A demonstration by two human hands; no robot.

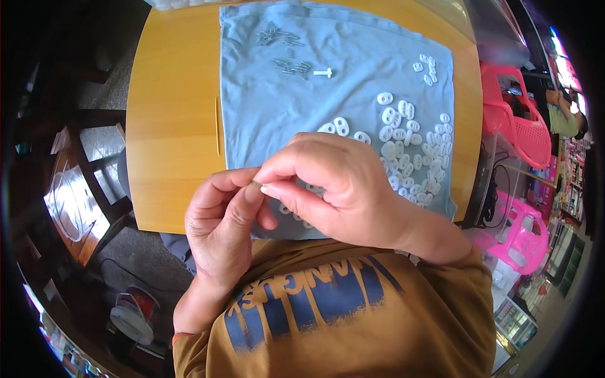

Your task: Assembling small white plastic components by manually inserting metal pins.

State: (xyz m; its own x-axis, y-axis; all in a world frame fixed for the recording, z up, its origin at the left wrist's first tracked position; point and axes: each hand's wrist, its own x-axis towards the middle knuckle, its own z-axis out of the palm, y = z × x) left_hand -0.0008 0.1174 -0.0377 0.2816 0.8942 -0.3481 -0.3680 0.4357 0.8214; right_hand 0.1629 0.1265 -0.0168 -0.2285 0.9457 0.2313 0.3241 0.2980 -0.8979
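Note:
My left hand [222, 220] and my right hand [343, 186] meet at the fingertips over the near edge of a light blue cloth [265, 120]. Both pinch closed at the same spot; whatever is between them is too small and too covered to make out. Behind and beside my right hand lie many white oval plastic pieces with holes [403, 133], some partly hidden under it. Farther off on the cloth are two heaps of small dark metal springs [291, 67], with a white T-shaped plastic piece [322, 73] beside the nearer heap.
Small white parts [430, 69] sit at the cloth's far right. A thin yellowish stick [218, 126] lies left of the cloth on the wooden table [170, 113]. Pink plastic chairs [520, 120] stand to the right, with a person [566, 116] beyond them.

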